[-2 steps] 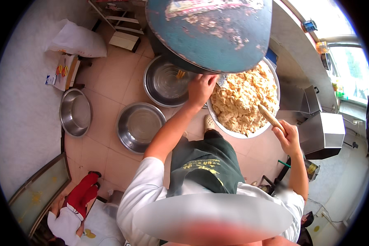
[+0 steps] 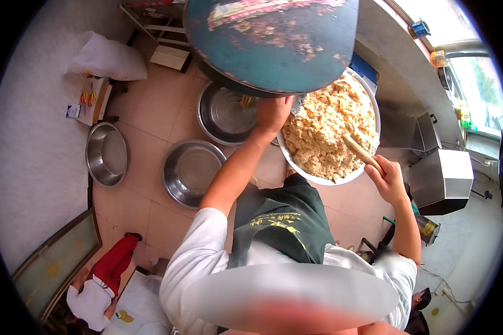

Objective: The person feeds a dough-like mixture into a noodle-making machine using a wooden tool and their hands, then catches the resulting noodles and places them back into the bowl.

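Note:
My right hand (image 2: 387,178) is closed round a wooden stick (image 2: 359,149), whose far end rests in a heap of pale yellowish, crumbly, dough-like food (image 2: 324,131). The heap fills a large white-rimmed basin (image 2: 373,146) in front of me. At the basin's left side my left hand (image 2: 273,116) reaches under the edge of a big, worn blue-green machine top (image 2: 274,50). That edge hides part of its curled fingers. Beside them shows a grey metal piece (image 2: 298,104); whether the hand grips it is unclear.
Left of the basin stand a steel bowl with yellowish bits (image 2: 221,120), another steel bowl (image 2: 191,173) and a third (image 2: 106,153) by the wall. A white sack (image 2: 109,58) lies farther off. Steel box-like equipment (image 2: 441,181) stands right. Another person (image 2: 103,285) is at lower left.
The stick's tip has shifted left and slightly away from me within the heap, with my right hand following. The whole view has moved a little; the machine top appears farther left.

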Demonstrator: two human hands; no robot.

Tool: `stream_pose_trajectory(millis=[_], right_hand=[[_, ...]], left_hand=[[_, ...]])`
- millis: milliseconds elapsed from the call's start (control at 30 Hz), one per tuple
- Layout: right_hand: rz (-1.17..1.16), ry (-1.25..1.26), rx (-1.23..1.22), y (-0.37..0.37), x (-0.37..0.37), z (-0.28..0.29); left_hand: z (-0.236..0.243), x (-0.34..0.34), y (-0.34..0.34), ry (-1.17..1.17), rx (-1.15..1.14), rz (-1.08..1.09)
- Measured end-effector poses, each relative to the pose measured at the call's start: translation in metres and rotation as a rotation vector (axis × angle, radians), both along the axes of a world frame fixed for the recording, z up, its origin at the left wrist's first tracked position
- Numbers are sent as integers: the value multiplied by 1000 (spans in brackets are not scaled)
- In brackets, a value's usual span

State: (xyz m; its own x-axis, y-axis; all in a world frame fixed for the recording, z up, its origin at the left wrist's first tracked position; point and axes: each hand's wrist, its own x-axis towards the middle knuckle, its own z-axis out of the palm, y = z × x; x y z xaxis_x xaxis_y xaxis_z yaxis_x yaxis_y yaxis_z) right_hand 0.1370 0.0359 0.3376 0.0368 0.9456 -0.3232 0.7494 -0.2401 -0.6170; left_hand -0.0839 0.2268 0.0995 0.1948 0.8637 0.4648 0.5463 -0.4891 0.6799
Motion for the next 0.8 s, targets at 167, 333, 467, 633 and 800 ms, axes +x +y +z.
stream_pose_trajectory(millis=[167, 333, 467, 633, 800], right_hand=[[249, -69, 24, 45, 45, -35], [490, -231, 99, 145, 61, -111], [628, -288, 156, 194, 43, -137], [668, -278, 155, 242, 1, -175], [717, -286, 199, 246, -3, -178]], left_hand=[[-10, 29, -2, -60, -150, 36], [19, 42, -38, 46, -189, 166], [20, 68, -44, 168, -150, 282], [27, 75, -59, 359, -371, 417], [28, 69, -80, 225, -323, 451]])
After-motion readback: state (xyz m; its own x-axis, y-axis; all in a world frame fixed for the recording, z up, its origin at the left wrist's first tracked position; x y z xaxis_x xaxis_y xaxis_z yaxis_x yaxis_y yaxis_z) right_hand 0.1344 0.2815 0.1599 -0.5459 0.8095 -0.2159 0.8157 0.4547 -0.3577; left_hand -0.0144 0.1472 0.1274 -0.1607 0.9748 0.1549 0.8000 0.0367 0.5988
